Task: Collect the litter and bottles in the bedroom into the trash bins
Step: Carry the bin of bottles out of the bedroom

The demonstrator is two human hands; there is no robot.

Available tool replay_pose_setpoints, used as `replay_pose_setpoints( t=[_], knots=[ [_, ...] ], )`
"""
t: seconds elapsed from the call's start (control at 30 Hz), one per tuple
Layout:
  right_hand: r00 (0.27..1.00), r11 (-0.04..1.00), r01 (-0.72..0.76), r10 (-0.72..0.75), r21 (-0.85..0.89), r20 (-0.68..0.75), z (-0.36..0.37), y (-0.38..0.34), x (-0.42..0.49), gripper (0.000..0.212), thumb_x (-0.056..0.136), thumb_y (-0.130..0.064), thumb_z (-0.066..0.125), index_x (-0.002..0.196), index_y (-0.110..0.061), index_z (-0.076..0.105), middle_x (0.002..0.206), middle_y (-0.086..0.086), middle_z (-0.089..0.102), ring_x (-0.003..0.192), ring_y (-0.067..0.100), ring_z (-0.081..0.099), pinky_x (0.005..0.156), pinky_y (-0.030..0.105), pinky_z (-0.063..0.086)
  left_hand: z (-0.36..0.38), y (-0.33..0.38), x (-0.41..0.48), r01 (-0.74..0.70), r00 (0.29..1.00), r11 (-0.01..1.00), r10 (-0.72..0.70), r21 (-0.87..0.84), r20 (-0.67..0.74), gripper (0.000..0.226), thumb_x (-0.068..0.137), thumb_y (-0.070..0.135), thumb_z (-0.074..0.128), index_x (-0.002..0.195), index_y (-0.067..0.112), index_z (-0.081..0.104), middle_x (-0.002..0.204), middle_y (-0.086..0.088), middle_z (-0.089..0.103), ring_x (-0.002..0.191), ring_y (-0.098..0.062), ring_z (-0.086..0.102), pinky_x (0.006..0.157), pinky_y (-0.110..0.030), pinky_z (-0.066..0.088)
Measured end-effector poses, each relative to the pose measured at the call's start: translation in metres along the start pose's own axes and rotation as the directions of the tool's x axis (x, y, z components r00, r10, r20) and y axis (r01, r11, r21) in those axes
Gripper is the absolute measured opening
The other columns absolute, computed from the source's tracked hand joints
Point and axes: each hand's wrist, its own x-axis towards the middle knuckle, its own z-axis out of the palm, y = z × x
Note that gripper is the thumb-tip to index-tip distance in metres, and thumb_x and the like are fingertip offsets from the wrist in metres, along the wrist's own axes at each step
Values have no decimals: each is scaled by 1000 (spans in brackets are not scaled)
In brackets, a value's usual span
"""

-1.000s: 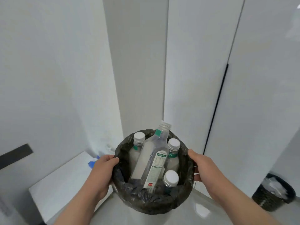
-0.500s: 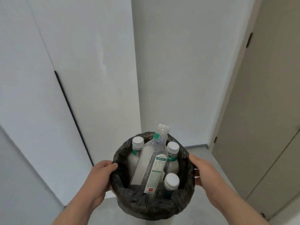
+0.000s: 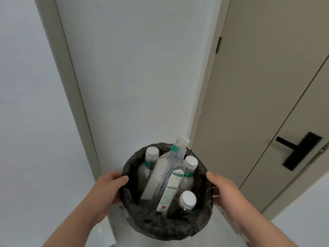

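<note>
I carry a round trash bin (image 3: 165,227) lined with a black bag, held up in front of me. My left hand (image 3: 108,188) grips its left rim and my right hand (image 3: 225,189) grips its right rim. Inside lean several clear plastic bottles. A tall uncapped bottle (image 3: 169,177) with a green-and-white label sticks out over the far rim. Three smaller bottles with white caps stand around it: one at the left (image 3: 150,161), one at the right (image 3: 189,169), one at the front (image 3: 187,199).
A white wall (image 3: 135,77) with a beige frame strip (image 3: 71,86) stands straight ahead. To the right is a shut beige door (image 3: 267,86) with a black lever handle (image 3: 299,150). Pale glossy floor (image 3: 222,239) shows below the bin.
The view has swung to the right with the bin: the white wardrobe panels and the second bin on the floor are gone, and the beige door with its handle has come into view. Both hands keep their grip.
</note>
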Motion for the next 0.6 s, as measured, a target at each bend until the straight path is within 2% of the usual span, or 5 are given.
replay_pose_setpoints(
  t=[0.07, 0.2, 0.43, 0.6],
  knots=[
    [1000, 1000, 2, -2, 26, -5, -7, -6, 23, 34, 95, -35, 49, 95, -12, 74, 90, 5, 75, 83, 22, 64, 68, 32, 47, 10, 12, 23, -6, 1000, 1000, 6, 0, 20, 15, 95, 6, 51, 88, 3, 64, 62, -5, 66, 48, -11, 61, 44, -24, 48],
    [999, 997, -29, 31, 70, -26, -18, -14, 82, 34, 94, -36, 51, 95, -10, 73, 88, 6, 73, 80, 23, 62, 65, 32, 46, 28, 27, 76, 9, 1000, 1000, -9, 13, 10, 12, 94, 11, 54, 96, 2, 62, 70, -9, 67, 51, -13, 62, 45, -25, 48],
    [997, 994, -64, 59, 94, 54, -40, -27, 214, 32, 95, -31, 49, 81, -12, 72, 66, -3, 69, 68, 18, 57, 59, 29, 42, 75, 43, 176, 61, 997, 997, -62, -37, -33, 12, 95, 4, 50, 89, -1, 59, 60, -11, 65, 46, -15, 60, 44, -28, 52],
    [989, 996, -78, 71, 52, 129, -57, -48, 312, 30, 96, -28, 48, 84, -13, 71, 68, -3, 70, 69, 19, 58, 60, 30, 43, 112, 61, 245, 106, 990, 991, -113, -81, -89, 11, 95, 4, 50, 91, -2, 58, 64, -14, 67, 48, -17, 64, 45, -30, 54]
  ],
)
